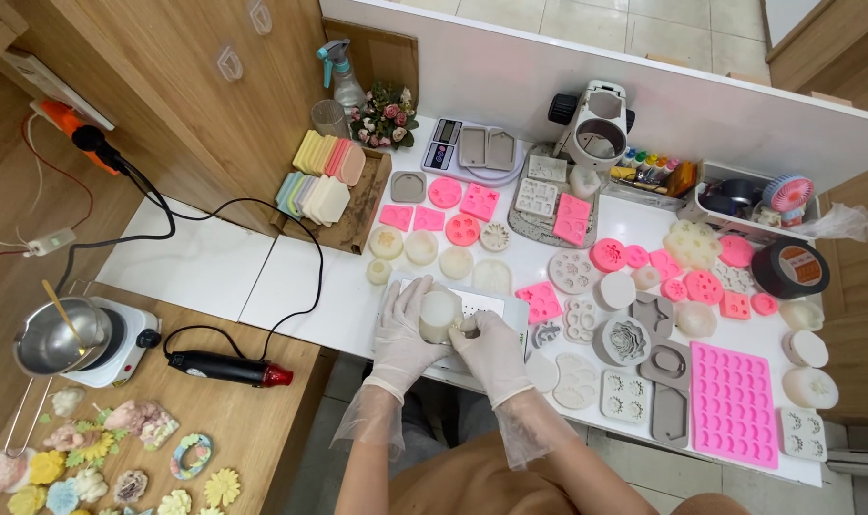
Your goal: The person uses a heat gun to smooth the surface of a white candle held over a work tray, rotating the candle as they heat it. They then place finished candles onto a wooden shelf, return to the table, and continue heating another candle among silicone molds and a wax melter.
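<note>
Head view: both gloved hands, left (402,336) and right (489,348), cup and grip a white round mould (440,315).

A single view is given, taken from a camera worn on the head and directed steeply downward. The white rectangular tabletop (291,277) is seen from close above, the wearer's forearms entering at the lower edge. A wooden side surface (234,420) is included at lower left.
</note>
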